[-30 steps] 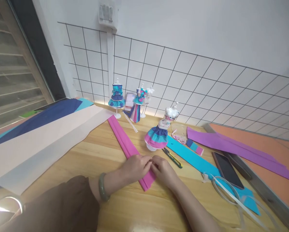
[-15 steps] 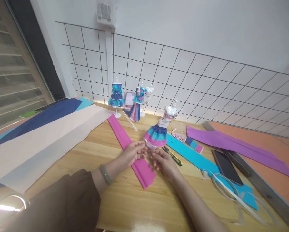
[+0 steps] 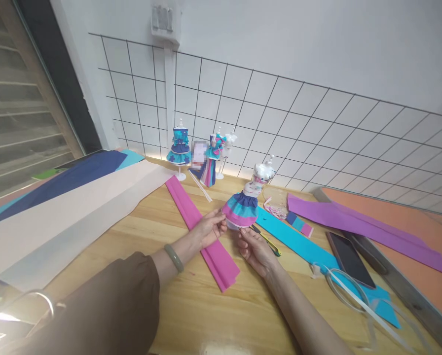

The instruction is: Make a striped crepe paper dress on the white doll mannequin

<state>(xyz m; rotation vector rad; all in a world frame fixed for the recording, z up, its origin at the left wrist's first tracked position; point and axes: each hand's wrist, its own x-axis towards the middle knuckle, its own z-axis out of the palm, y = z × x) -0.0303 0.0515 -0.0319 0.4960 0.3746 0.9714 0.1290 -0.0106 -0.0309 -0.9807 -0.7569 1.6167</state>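
Observation:
A small white dress form (image 3: pixel 263 172) leans on the table in front of me. It wears a gathered doll skirt (image 3: pixel 242 208) in navy, turquoise and pink bands, below a patterned wrap. My left hand (image 3: pixel 211 228) pinches the skirt's hem at its left side. At the lower right of the hem, the fingertips of my right hand (image 3: pixel 256 249) are closed on the edge. Yellow-and-black snips (image 3: pixel 269 241) lie just beyond my right hand, partly hidden. Beneath my left wrist runs a strip of pink fabric (image 3: pixel 221 264).
Dressed mini forms (image 3: pixel 180 148) stand at the back by the wire grid (image 3: pixel 239 98). On the right are blue fabric (image 3: pixel 298 239), a phone (image 3: pixel 350 259), coiled elastic (image 3: pixel 349 291) and purple fabric (image 3: pixel 354 224). Pale and navy cloth (image 3: pixel 95 207) covers the left.
Both hands have moved up slightly to the skirt's hem and now grip it. The view has shifted a little; the dress form stays leaning.

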